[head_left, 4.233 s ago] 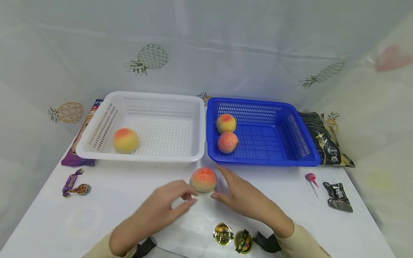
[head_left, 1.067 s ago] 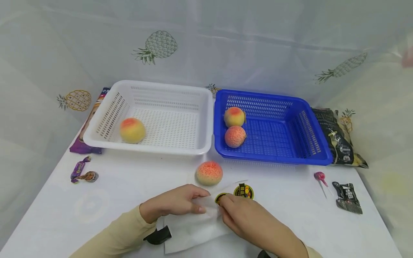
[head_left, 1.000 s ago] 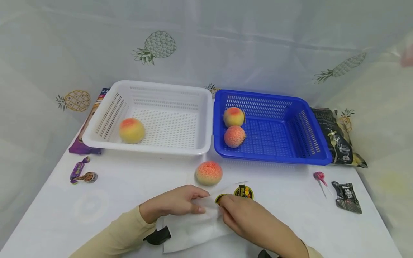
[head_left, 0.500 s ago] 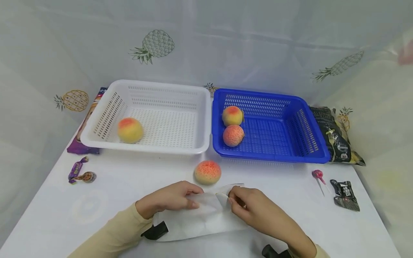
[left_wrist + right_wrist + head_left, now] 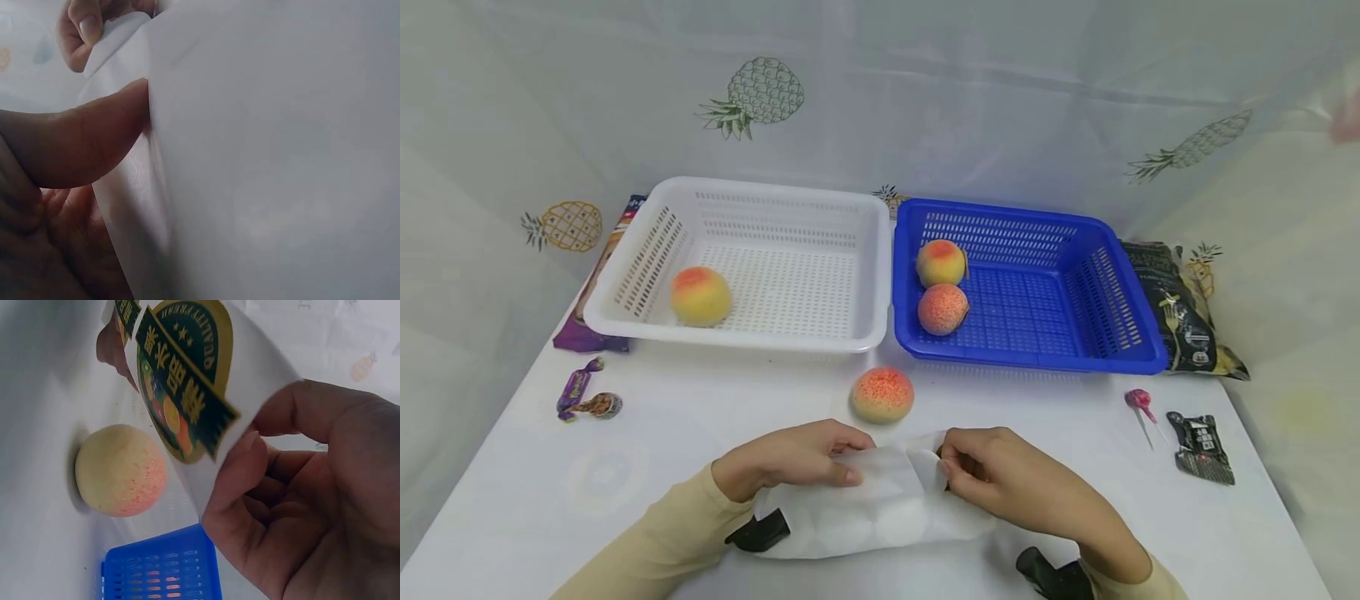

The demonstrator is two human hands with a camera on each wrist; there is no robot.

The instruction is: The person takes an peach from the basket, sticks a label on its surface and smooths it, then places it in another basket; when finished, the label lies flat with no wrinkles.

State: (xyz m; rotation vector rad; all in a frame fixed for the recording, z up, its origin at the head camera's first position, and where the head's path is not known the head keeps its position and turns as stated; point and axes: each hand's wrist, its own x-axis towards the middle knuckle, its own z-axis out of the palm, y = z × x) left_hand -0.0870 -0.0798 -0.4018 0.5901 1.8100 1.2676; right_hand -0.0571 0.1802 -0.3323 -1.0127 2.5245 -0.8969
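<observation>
Head view: at six o'clock, the white sheet (image 5: 850,525) is pinched by the left hand (image 5: 793,454) and right hand (image 5: 1011,475). Left wrist: it is overlapped by the thumb (image 5: 81,144) from nine o'clock. Right wrist: a round sticker (image 5: 181,381) is shown near twelve.

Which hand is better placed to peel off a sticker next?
The right hand, I'd judge: its fingers pinch the edge of the sheet close to a sticker. The left hand holds the sheet too, so it could steady it.

Left hand (image 5: 793,454): fingers partly behind thin white paper sheet (image 5: 842,529).
Blue rectangular plastic basket (image 5: 195,540), beyond right hand (image 5: 1007,475): cut off, right-wrist view.
</observation>
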